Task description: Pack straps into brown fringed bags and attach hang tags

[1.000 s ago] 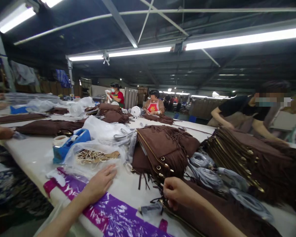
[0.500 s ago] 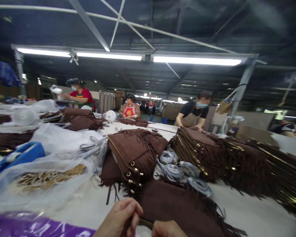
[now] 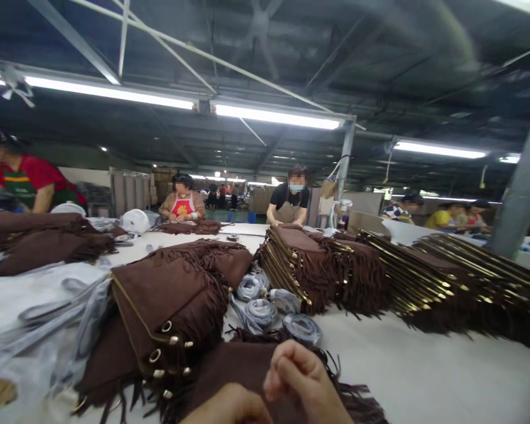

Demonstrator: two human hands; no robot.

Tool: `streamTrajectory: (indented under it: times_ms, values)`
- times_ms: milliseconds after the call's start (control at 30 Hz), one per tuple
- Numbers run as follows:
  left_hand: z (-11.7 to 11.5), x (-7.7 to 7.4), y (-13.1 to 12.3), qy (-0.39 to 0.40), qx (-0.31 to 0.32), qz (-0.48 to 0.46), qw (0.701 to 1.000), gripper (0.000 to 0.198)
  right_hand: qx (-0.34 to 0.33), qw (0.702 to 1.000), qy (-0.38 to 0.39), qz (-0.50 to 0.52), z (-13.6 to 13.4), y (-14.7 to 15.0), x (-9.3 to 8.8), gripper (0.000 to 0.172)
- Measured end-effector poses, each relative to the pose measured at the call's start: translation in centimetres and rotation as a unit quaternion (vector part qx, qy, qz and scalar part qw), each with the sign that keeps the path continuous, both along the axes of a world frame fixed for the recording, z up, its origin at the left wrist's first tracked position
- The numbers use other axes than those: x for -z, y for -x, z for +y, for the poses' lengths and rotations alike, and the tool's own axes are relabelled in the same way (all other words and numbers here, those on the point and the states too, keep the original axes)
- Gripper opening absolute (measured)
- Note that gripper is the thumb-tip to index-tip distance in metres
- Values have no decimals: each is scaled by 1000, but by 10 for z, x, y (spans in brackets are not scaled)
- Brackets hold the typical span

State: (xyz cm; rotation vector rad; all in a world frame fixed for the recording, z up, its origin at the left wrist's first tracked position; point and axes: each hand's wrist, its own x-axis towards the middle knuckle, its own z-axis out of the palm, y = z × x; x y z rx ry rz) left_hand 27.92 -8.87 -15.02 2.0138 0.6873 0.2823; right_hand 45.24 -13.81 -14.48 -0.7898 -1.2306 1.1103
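A brown suede fringed bag point(image 3: 236, 365) lies flat on the white table point(image 3: 424, 377) right in front of me. My right hand point(image 3: 302, 377) rests on its near edge with the fingers curled tight into a fist-like grip. Only the back of my left hand point(image 3: 229, 407) shows at the bottom edge, close beside the right one, and its fingers are hidden. Just left of the hands sits a pile of the same brown bags point(image 3: 168, 300) with gold zips and metal eyelets.
Grey coiled straps in plastic point(image 3: 260, 309) lie behind the bag. A long row of stacked brown bags point(image 3: 424, 282) runs to the right. Clear plastic bags point(image 3: 35, 318) cover the left. A person in black point(image 3: 289, 200) and others work across the table.
The view has swung right and the blue tape dispenser and purple plastic have left it. My hands have come together and risen slightly over the bag's near edge.
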Motion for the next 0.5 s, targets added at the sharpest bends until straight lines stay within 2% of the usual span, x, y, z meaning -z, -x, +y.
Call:
streamTrajectory:
  times_ms: [67, 133, 167, 233, 267, 300, 400, 433, 467, 500]
  values:
    - [22, -20, -13, -155, -61, 43, 985, 22, 1, 989, 72, 133, 5, -28, 1, 39]
    - [44, -40, -29, -277, -104, 117, 948, 32, 3, 978, 104, 180, 5, -54, 4, 42]
    - [52, -46, -36, -321, -102, 166, 927, 34, -5, 977, 111, 183, 3, -65, 5, 40]
    - [60, -50, -48, -335, -75, 212, 915, 30, -55, 979, 118, 159, -2, -80, 7, 34]
    - [59, -49, -51, -328, -40, 219, 918, 27, -93, 979, 126, 133, -6, -85, 7, 32]
    - [54, -46, -51, -313, 3, 220, 924, 33, -132, 976, 135, 107, -9, -88, 7, 30]
    - [24, -33, -40, -281, 123, 246, 919, 92, -200, 966, 142, 77, -17, -94, 0, 27]
    - [12, -29, -34, -280, 141, 257, 914, 102, -201, 967, 133, 86, -19, -96, -2, 27]
    - [3, -25, -28, -287, 147, 262, 910, 99, -194, 968, 120, 100, -21, -97, -5, 27]
    - [-5, -21, -23, -301, 149, 259, 906, 87, -187, 970, 107, 114, -23, -99, -8, 27]
